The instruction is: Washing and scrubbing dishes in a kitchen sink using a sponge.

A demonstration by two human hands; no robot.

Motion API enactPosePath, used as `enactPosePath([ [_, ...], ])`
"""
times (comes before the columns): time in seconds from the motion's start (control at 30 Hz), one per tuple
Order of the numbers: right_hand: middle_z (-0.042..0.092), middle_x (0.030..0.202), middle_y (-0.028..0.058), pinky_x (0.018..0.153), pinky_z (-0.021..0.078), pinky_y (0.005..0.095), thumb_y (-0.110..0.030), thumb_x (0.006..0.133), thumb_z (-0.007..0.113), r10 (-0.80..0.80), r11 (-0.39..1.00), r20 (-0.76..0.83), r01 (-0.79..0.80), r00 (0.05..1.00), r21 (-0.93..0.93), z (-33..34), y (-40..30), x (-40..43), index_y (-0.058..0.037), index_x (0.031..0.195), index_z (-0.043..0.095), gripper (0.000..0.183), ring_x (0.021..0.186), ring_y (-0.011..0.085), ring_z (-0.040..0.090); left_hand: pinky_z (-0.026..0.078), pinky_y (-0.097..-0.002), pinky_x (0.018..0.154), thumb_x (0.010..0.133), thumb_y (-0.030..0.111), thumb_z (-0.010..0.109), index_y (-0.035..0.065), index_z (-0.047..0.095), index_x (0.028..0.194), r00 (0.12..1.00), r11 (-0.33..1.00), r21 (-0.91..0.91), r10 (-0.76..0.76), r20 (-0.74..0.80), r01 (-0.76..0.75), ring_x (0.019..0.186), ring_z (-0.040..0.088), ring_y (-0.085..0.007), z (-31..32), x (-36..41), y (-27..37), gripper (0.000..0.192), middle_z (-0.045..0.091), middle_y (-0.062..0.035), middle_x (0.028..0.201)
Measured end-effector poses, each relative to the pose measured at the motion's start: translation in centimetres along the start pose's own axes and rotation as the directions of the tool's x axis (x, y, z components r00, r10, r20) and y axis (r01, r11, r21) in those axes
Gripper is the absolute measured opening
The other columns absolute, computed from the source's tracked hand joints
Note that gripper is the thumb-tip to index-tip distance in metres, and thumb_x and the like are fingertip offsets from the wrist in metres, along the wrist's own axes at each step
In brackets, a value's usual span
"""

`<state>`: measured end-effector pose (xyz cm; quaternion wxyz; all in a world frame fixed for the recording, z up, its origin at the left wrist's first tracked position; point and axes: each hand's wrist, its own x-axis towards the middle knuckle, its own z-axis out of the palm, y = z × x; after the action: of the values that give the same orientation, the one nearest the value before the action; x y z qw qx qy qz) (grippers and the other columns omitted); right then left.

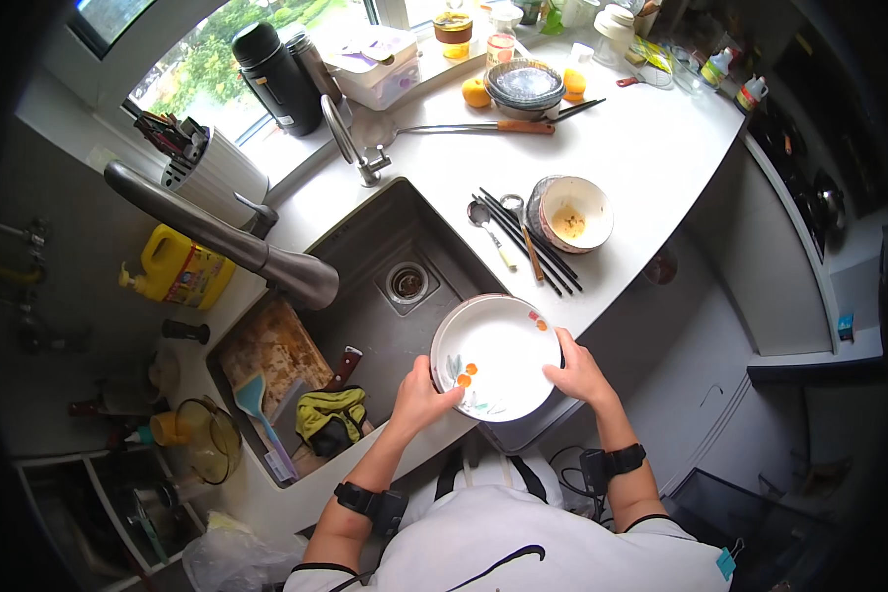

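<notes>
Both hands grip a white round dish [497,354] with an orange fruit pattern, over the sink's front right corner. Another rim seems to show just beneath it, so it may be a stack. My left hand [428,399] holds the left edge, thumb on the upper face. On the right edge is my right hand [581,370], its thumb also over the rim. Beyond the dish, several black chopsticks [529,240] lie on the counter with two spoons, one a metal spoon [481,216]. A bowl with food residue [576,214] sits beside them.
The grey sink [355,340] holds a stained board [274,344], a red-handled knife [346,366], a blue spatula [251,399] and a yellow-green cloth [331,414]. A faucet [229,229] arches over it. Behind are a yellow detergent jug [185,270], a ladle [473,127] and lidded bowls [525,85].
</notes>
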<state>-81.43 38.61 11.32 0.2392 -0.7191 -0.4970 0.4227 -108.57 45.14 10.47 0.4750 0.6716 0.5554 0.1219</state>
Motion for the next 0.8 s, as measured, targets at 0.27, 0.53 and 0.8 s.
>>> enactPosePath([
  [0.27,0.057,0.07,0.0047,0.04,0.0395,0.0235,-0.038,0.088,0.059,0.18,0.961,-0.206,-0.128,0.962,0.245,-5.6,2.1,5.2,-0.0039,0.113,0.053,0.043,0.045,0.0087,0.047,0.048,-0.0298,0.064,0.065,0.032,0.076,-0.0045,0.049,0.1,0.999,0.999,-0.036,-0.04,0.002,0.04,0.071,0.06,-0.0184,-0.4,-0.8,-2.0,0.057,0.061,-0.0152,0.085],
  [0.53,0.056,0.066,0.0065,0.033,0.035,0.0237,-0.024,0.08,0.057,0.244,0.958,-0.456,-0.14,0.856,0.249,-6.7,1.0,14.8,0.0012,0.12,0.046,0.048,0.04,0.01,0.047,0.044,-0.0267,0.057,0.082,0.029,0.066,-0.0006,0.06,0.102,0.996,0.995,-0.05,-0.091,0.017,0.092,0.062,0.055,-0.0116,-6.5,-2.7,-2.9,0.037,0.059,-0.0042,0.069],
  [0.8,0.053,0.063,0.0038,0.031,0.0325,0.022,-0.009,0.076,0.047,0.081,0.991,-0.535,-0.009,0.841,0.137,-2.6,-2.4,13.2,-0.006,0.126,0.046,0.05,0.037,0.0089,0.043,0.047,-0.0204,0.058,0.087,0.016,0.06,0.0008,0.058,0.109,0.994,0.895,-0.441,-0.098,-0.045,0.069,0.064,0.055,-0.0065,-12.9,-6.5,-11.3,0.027,0.061,-0.0019,0.078],
])
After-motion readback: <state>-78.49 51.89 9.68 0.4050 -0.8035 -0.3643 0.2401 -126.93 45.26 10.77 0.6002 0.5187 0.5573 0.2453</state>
